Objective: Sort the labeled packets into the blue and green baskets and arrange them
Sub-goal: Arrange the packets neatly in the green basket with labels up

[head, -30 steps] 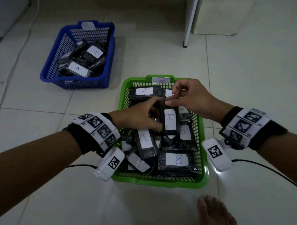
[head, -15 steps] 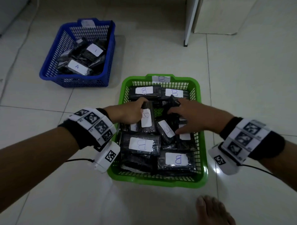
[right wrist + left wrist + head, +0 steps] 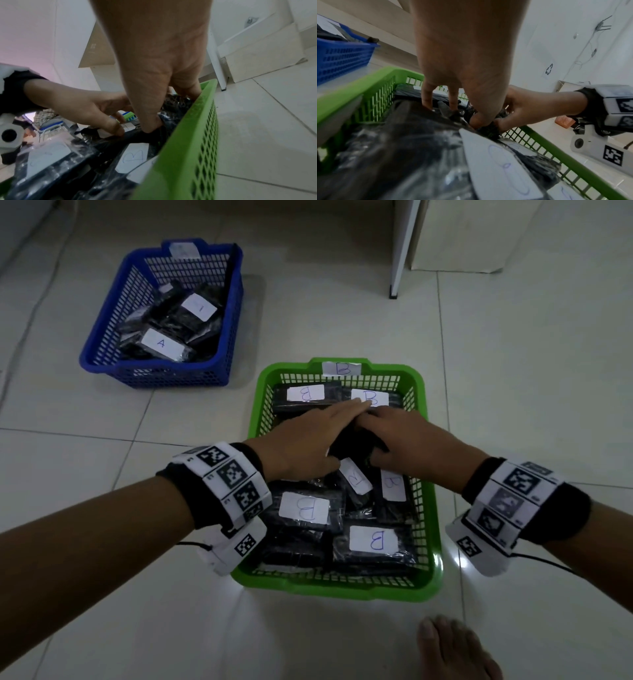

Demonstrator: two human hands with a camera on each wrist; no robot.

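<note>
The green basket (image 3: pixel 432 508), tagged B, is packed with several black packets bearing white B labels (image 3: pixel 375 539). Both my hands are inside it, near the back middle. My left hand (image 3: pixel 318 436) lies over a black packet (image 3: pixel 352 445) with its thumb on the near edge. From the right, my right hand (image 3: pixel 404 436) curls round the same packet. In the left wrist view my left thumb (image 3: pixel 479 119) and right thumb (image 3: pixel 503 123) pinch the packet's crinkled end (image 3: pixel 488 129). The blue basket (image 3: pixel 233 337) at the far left holds black packets, one labelled A (image 3: pixel 161 344).
A bare foot (image 3: pixel 452 648) rests on the white tiled floor just in front of the green basket. A white furniture leg (image 3: pixel 399 251) and a pale cabinet (image 3: pixel 462 234) stand at the back right. A thin cable (image 3: pixel 30 313) runs along the floor at far left.
A second ago my hands held a B packet upright above the basket. They have since dropped into it and moved toward the back, and now both grip a dark packet there.
</note>
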